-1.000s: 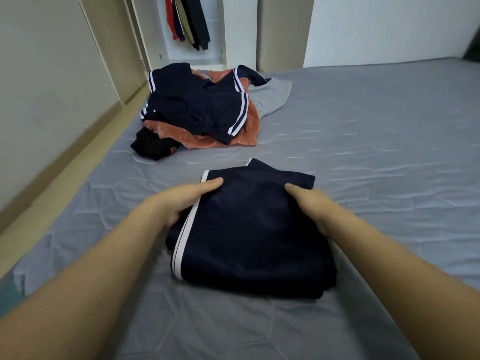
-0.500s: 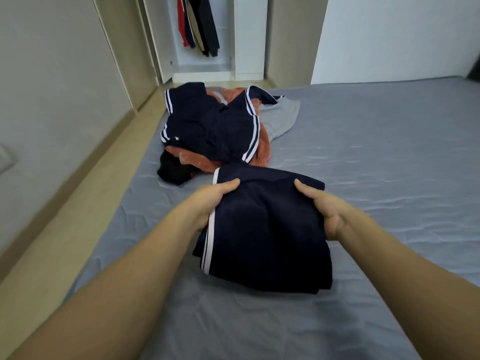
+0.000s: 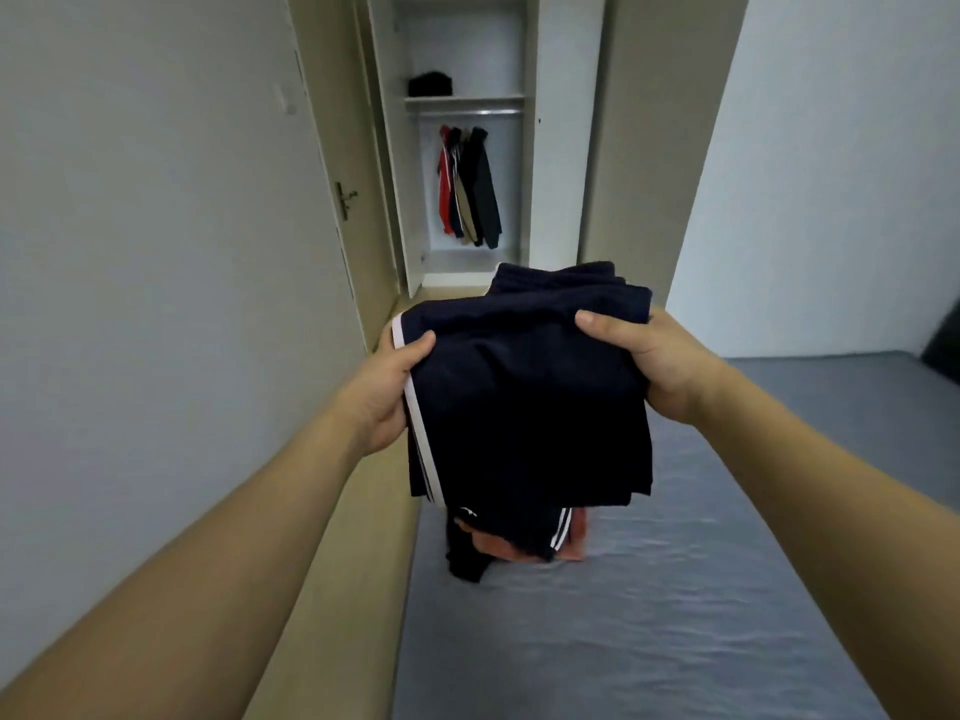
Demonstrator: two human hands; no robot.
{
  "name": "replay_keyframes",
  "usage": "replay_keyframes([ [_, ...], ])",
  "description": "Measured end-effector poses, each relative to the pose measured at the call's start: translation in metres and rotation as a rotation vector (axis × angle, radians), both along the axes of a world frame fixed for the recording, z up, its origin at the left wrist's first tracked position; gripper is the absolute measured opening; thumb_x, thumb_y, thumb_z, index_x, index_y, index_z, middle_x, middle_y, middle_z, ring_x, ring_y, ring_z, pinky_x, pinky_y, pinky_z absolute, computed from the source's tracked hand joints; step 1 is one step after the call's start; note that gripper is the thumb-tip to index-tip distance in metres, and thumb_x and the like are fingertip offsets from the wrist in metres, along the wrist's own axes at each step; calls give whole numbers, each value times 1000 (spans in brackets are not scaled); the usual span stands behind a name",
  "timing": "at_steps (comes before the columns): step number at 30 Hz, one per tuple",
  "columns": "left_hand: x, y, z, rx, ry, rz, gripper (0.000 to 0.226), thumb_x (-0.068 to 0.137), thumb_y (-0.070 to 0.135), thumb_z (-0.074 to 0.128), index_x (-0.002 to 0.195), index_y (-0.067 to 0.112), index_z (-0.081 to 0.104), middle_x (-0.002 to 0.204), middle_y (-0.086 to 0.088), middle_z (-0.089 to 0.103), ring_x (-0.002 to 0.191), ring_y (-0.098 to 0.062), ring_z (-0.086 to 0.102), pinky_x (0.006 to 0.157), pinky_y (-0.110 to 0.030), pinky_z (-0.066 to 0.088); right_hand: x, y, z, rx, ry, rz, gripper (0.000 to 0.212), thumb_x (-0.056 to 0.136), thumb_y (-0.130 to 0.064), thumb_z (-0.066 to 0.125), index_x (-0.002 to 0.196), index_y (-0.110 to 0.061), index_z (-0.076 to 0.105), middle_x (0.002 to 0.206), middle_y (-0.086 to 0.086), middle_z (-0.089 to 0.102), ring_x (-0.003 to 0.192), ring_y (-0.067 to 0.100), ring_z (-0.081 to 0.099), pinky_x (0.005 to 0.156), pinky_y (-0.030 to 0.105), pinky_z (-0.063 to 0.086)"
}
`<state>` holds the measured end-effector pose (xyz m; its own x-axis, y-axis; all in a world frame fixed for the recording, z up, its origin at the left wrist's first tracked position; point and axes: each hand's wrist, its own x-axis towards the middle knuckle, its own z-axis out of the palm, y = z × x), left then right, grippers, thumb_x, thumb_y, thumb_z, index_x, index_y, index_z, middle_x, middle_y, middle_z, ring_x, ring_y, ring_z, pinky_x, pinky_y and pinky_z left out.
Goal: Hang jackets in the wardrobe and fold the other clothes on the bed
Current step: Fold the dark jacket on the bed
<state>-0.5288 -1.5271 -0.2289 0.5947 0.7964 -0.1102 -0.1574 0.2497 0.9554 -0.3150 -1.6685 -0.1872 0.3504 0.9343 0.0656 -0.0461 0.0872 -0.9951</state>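
Both hands hold a folded navy-blue fabric garment with white side stripes (image 3: 524, 392) up in the air at frame centre, clear of the grey quilted bed (image 3: 649, 626). The left hand (image 3: 387, 392) grips its striped edge at nine o'clock, thumb curled over the top and fingers hidden beneath; the right hand (image 3: 654, 363) grips the opposite edge at three o'clock the same way — thumb pressed on top, fingers under the cloth. Below the bundle, at six o'clock, a heap of loose clothes (image 3: 511, 545) — navy with white stripes, orange, black — lies on the bed near its left edge. At twelve o'clock stands the open white wardrobe (image 3: 558, 148), with several dark and red jackets (image 3: 470, 187) hanging from its rail and a black item (image 3: 430, 84) on the shelf above.
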Motion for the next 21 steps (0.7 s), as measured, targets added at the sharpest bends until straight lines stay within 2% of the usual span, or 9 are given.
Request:
replay_keyframes([
  [5, -62, 0, 141, 174, -101, 8, 35, 100, 20, 51, 133, 29, 47, 122, -3, 66, 109, -19, 66, 84, -31, 57, -43, 8, 139, 140, -66, 68, 31, 87, -13, 66, 116, -14, 57, 110, 6, 70, 98, 20, 68, 81, 30, 56],
  [10, -115, 21, 187, 311, -100, 31, 13, 101, 21, 47, 113, 22, 52, 91, -1, 66, 75, -11, 64, 66, -24, 56, -102, 32, 180, 168, -121, 191, 14, 86, -17, 67, 100, -14, 65, 99, 7, 72, 90, 23, 70, 76, 33, 57],
  [12, -135, 39, 191, 342, -41, -1, 24, 94, 33, 59, 117, 25, 57, 100, -3, 66, 86, -17, 62, 73, -25, 57, -129, 57, 184, 176, -204, 186, 7, 86, -17, 69, 92, -17, 67, 92, 5, 72, 87, 22, 70, 75, 34, 56],
  [14, -158, 65, 190, 404, 54, -91, 48, 81, 54, 69, 126, 42, 55, 114, -3, 54, 97, -26, 48, 97, -34, 52, -153, 87, 185, 203, -314, 126, 9, 87, -18, 70, 94, -23, 67, 93, 2, 71, 90, 23, 68, 78, 36, 56],
  [15, -168, 80, 190, 437, 82, -136, 56, 78, 59, 70, 129, 50, 49, 117, -4, 51, 98, -27, 45, 102, -38, 48, -165, 103, 186, 224, -375, 93, 16, 87, -20, 70, 99, -29, 67, 100, 0, 69, 94, 23, 67, 81, 37, 56],
  [17, -189, 107, 191, 525, 114, -178, 67, 79, 51, 71, 136, 55, 37, 125, -2, 60, 98, -29, 60, 97, -35, 50, -187, 136, 188, 255, -466, 48, 25, 88, -23, 69, 108, -38, 65, 110, -3, 66, 99, 21, 66, 88, 37, 55],
  [18, -199, 120, 193, 595, 146, -180, 72, 78, 45, 73, 137, 54, 34, 129, 1, 60, 106, -16, 63, 94, -32, 51, -197, 152, 191, 262, -482, 35, 23, 88, -22, 69, 107, -37, 67, 108, -3, 67, 98, 19, 66, 88, 36, 55],
  [20, -217, 144, 199, 742, 253, -193, 78, 72, 42, 77, 135, 57, 34, 134, 15, 48, 114, 7, 49, 96, -27, 47, -217, 183, 198, 245, -477, 23, 14, 88, -20, 69, 99, -30, 70, 98, -2, 70, 91, 16, 67, 86, 34, 56],
  [21, -226, 158, 203, 784, 295, -219, 80, 70, 42, 80, 133, 58, 34, 134, 21, 43, 115, 9, 44, 96, -25, 47, -226, 197, 202, 237, -475, 17, 11, 88, -20, 69, 95, -28, 71, 94, -1, 70, 89, 16, 67, 85, 33, 56],
])
